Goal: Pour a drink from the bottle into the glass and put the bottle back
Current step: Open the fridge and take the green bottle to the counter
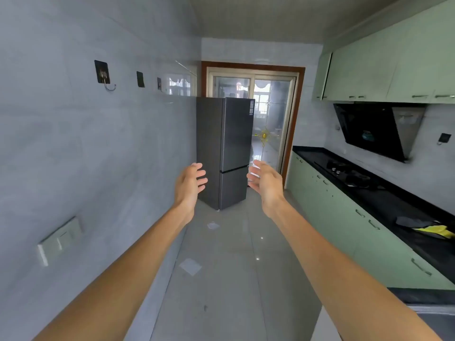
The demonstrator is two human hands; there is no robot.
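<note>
Reaching forward over the grey floor (221,279), the left hand (189,183) holds nothing, its fingers relaxed and spread. Beyond and between the hands stands a dark two-door fridge (234,148), both doors closed and its contents hidden. The right hand (267,183) is likewise spread and empty. The bottle and the glass are out of sight. At right, the black counter (394,205) carries a hob (344,172) and a yellow cloth (435,231).

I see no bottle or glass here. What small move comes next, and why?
Probably step toward the closed fridge, where a drink may be kept: left hand and right hand are open and empty, and the fridge stands farther down the kitchen.
</note>
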